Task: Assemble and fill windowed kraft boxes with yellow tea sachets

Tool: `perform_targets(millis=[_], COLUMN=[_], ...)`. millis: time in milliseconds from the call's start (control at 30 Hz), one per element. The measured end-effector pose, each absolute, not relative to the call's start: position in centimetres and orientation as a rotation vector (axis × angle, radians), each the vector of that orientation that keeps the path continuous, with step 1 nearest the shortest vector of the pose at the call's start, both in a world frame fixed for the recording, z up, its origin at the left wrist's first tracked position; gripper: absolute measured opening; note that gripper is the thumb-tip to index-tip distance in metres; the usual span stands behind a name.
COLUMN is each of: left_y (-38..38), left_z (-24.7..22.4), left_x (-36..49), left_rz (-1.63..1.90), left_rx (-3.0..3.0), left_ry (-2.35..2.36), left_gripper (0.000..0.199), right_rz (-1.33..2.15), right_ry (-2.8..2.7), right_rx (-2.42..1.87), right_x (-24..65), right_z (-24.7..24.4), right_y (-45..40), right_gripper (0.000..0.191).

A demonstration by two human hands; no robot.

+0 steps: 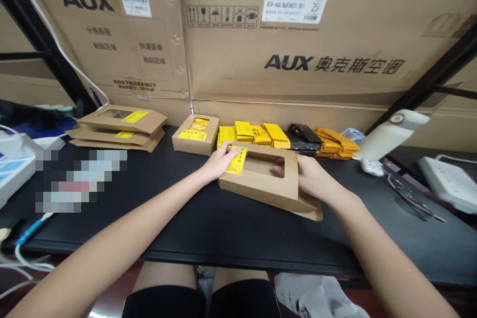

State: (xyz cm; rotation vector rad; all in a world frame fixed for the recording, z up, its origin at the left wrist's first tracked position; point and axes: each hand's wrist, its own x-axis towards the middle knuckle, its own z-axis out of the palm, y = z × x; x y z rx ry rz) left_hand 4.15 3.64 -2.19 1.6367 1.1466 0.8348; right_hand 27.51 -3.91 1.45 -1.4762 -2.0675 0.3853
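A brown cardboard box (257, 186) with a cut-out window and a yellow label is held above the black table. My left hand (221, 160) grips its left end, fingers over the top edge by the label. My right hand (307, 174) reaches into the open right end; its fingertips show through the window, and whether they hold anything is hidden. Behind the box lies a row of yellow packets (278, 135), with black packets (304, 138) and orange packets (335, 143) to their right. A closed box (197, 145) with yellow packets inside stands left of the row.
Flattened brown boxes (115, 120) are stacked at the back left. A white bottle (395, 131), glasses (413, 198) and a white power strip (449, 184) lie to the right. Large cartons (223, 67) stand behind the table (179, 223). Cables (28, 258) run at the left edge.
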Motion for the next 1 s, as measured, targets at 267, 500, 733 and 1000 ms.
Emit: perform_targets(millis=[267, 500, 733, 1000], left_y=[3.2, 3.2, 3.7, 4.0], left_z=[-1.7, -1.8, -2.3, -2.7], left_x=[4.2, 4.3, 4.2, 4.2], left_rz=[0.861, 0.869, 0.884, 0.886], left_rx=[1.642, 1.620, 1.623, 1.634], left_ry=[1.143, 1.126, 1.114, 1.101], left_gripper=[0.043, 0.046, 0.042, 0.041], right_rz=[0.427, 0.448, 0.698, 0.977], right_ry=[-2.020, -1.967, -1.801, -1.593], right_rx=[-1.487, -1.430, -1.426, -1.396], right_x=[27.6, 27.6, 27.5, 26.4], right_z=[1.3, 0.8, 0.1, 0.9], right_y=[-3.9, -3.6, -3.2, -3.5], right_gripper=[0.028, 0.032, 0.047, 0.047])
